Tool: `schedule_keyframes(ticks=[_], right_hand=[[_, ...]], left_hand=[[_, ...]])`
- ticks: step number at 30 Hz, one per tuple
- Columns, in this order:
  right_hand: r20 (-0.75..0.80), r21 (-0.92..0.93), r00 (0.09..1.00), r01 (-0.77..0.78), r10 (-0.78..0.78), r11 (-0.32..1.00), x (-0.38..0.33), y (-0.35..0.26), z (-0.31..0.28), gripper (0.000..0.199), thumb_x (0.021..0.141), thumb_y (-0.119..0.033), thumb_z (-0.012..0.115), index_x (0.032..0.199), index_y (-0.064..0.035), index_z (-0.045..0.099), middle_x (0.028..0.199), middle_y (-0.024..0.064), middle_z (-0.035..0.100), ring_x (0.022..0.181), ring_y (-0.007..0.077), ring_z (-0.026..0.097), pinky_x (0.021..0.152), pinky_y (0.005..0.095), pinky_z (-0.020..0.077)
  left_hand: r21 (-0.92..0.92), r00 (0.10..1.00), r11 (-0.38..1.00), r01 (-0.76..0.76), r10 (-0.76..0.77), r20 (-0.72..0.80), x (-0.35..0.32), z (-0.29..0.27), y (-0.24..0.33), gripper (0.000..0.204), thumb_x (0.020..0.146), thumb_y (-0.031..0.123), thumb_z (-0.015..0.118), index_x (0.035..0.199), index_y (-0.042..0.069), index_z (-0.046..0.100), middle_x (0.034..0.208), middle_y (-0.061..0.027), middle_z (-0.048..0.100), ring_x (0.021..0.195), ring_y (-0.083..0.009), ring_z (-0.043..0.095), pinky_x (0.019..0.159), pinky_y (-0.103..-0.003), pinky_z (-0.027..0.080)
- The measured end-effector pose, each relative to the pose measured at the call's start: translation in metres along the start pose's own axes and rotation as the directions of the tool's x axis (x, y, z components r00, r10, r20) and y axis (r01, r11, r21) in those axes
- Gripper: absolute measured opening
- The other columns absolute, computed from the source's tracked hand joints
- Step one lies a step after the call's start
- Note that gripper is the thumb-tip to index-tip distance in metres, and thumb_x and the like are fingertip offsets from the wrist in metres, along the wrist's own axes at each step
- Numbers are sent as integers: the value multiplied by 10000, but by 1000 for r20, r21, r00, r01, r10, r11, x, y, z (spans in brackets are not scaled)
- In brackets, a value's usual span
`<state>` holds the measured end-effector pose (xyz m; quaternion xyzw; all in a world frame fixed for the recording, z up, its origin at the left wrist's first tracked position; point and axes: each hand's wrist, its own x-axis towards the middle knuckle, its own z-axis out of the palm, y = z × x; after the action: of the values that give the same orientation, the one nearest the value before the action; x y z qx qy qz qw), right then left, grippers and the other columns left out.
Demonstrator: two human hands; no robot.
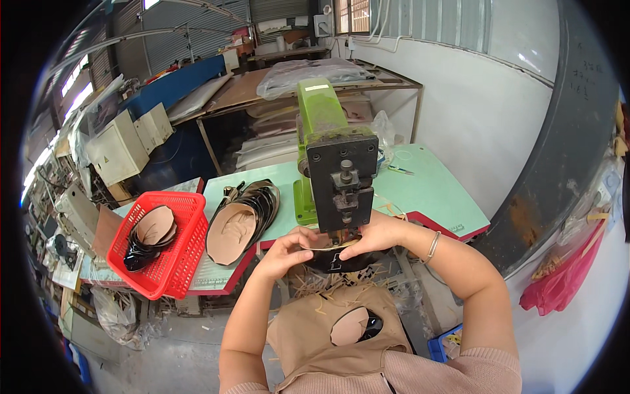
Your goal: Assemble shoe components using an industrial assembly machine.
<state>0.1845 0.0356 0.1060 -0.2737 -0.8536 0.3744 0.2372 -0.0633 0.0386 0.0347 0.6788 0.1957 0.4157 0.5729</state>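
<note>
A green machine [323, 141] with a black head plate [342, 177] stands on a pale green table [426, 190]. Under its head I hold a black glossy shoe piece [336, 259] with a tan lining. My left hand [289, 249] grips its left edge; my right hand [374, 233], a bangle on the wrist, grips its right side. A tan bag [328, 325] in my lap holds another shoe piece [353, 326].
A stack of black and tan shoe pieces [241, 220] lies on the table left of the machine. A red plastic basket [164, 246] holds several more. Trimmed strips [318, 285] litter the space under my hands. A white wall [485, 111] stands to the right; cabinets and shelves are behind.
</note>
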Motion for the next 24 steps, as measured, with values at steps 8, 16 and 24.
schedule_keyframes(ticks=[8,16,24], right_hand=[[-72,-55,996,42,-46,998,2,0,6,588,600,-222,784,1129,-89,565,1033,95,622,947,220,586,841,331,458],[-65,-254,998,-12,-4,967,-4,-9,2,604,598,-265,783,1131,-85,563,1065,122,608,967,274,577,846,347,451],[352,-649,934,288,-57,704,-3,4,-35,631,640,-494,716,1096,-72,606,1150,136,564,1054,300,521,902,398,385]], left_hand=[[477,916,872,-109,274,-292,4,28,1,306,703,107,732,943,56,548,1034,-85,517,1024,-210,494,878,-332,400],[-867,933,491,80,-344,-108,-25,111,-44,258,907,243,520,1126,111,485,1033,-74,589,966,-231,584,801,-337,500],[-704,926,693,-154,-149,-348,-14,117,-52,265,869,30,538,1126,14,474,996,-180,606,829,-282,652,681,-299,579]])
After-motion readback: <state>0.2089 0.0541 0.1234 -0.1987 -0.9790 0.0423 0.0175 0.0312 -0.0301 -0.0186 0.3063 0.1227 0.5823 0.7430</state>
